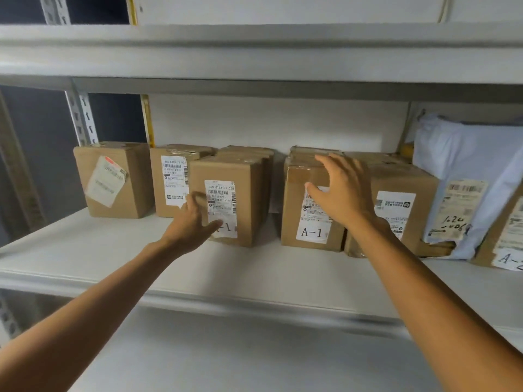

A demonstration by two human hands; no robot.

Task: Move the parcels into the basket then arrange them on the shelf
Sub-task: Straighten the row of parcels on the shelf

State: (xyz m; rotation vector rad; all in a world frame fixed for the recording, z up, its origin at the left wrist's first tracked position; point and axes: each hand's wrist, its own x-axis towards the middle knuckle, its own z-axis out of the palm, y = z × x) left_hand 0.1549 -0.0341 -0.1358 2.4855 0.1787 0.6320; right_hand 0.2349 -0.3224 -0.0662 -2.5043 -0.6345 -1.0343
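Several brown cardboard parcels with white labels stand in a row on the white shelf board [141, 264]. My left hand [195, 219] reaches the front left corner of a parcel [243, 199] in the middle, fingers spread against its label. My right hand [342, 190] hovers open in front of the top of the parcel marked A-1 [300, 222], fingers apart and holding nothing. Left of them stand two more parcels [113, 179] [172, 182]. No basket is in view.
Another brown parcel [402, 205] stands right of the A-1 parcel, then a pale blue plastic mailer bag [467, 176] and a box corner [506, 236] at the far right. An upper shelf board [254, 52] hangs above. A perforated metal upright [82, 117] stands at the back left.
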